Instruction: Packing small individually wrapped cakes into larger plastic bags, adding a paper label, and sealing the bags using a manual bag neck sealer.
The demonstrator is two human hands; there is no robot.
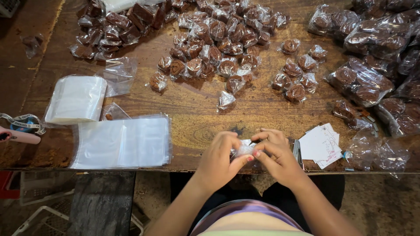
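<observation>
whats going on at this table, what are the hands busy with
A person at a wooden table pinches a small clear plastic packet between the left hand and the right hand, near the table's front edge. Beyond the hands lie many small wrapped brown pieces, with larger filled bags to the right. Stacks of empty clear bags lie to the left, and white paper slips sit by the right hand.

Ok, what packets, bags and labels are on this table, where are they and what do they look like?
Small packet: clear wrap, pinched between left hand and right hand.
Wrapped sweets: top middle, brown rounds in clear film.
Filled bags: right, clear, full of brown pieces.
Empty bags: lower left, flat clear stack.
Smaller bag stack: left, whitish.
Paper labels: near right hand, white slips.
</observation>
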